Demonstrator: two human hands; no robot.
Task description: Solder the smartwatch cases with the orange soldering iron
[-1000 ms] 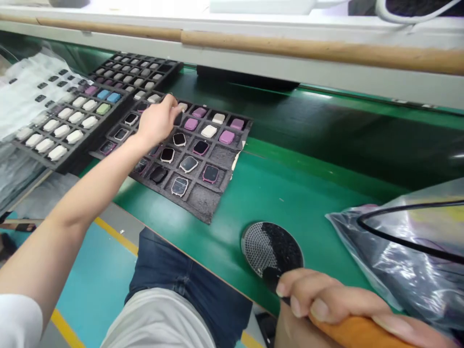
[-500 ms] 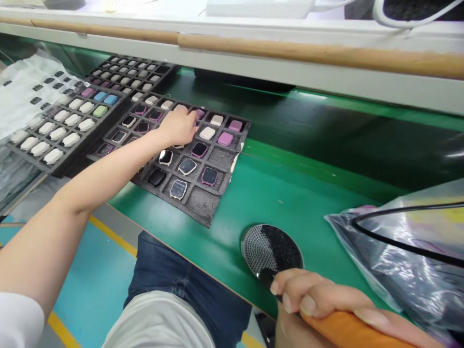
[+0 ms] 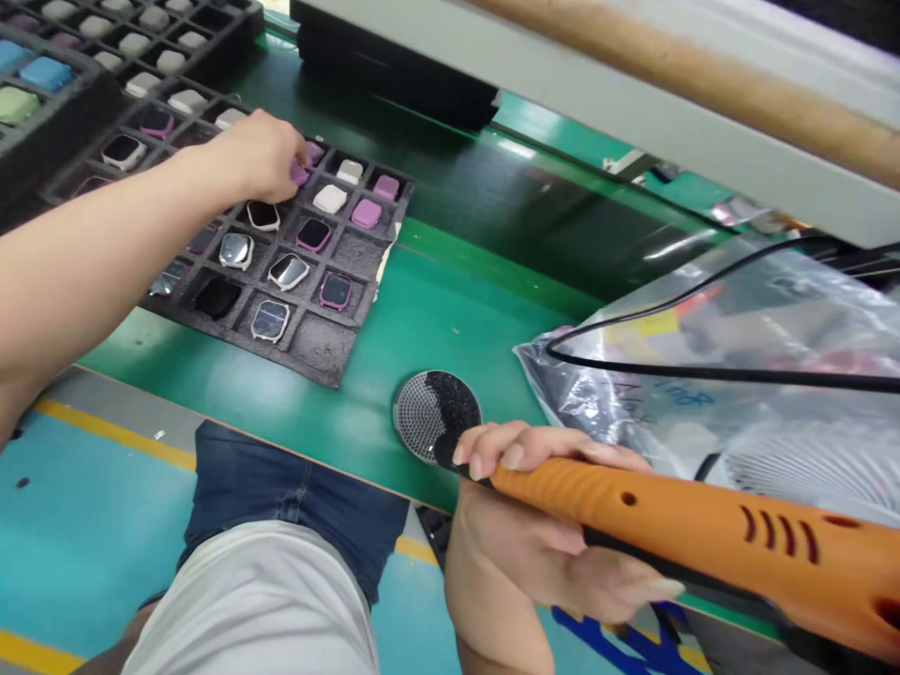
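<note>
My left hand (image 3: 271,157) is over the black foam tray (image 3: 327,352), its fingers closed on a purple watch case (image 3: 300,174) that partly shows at the fingertips. Around it, tray pockets hold square watches, some with dark screens up, like the purple-framed watch (image 3: 336,291) and the white-framed watch (image 3: 270,321); others show pale or purple backs. My right hand (image 3: 534,525) grips an orange handheld power tool (image 3: 675,516). The tool's round perforated head (image 3: 437,415), part grey mesh and part black, is over the green bench (image 3: 380,422).
A second foam tray (image 3: 84,103) with blue and green pieces stands at the left, another (image 3: 232,37) behind it. A clear plastic bag (image 3: 633,384) lies at the right with a black cable (image 3: 675,373) across it. A shelf edge (image 3: 633,141) overhangs the back.
The view has swung right and down, so more of the orange tool and the bag shows. My left hand is still at the same part of the tray; my right hand still grips the tool.
</note>
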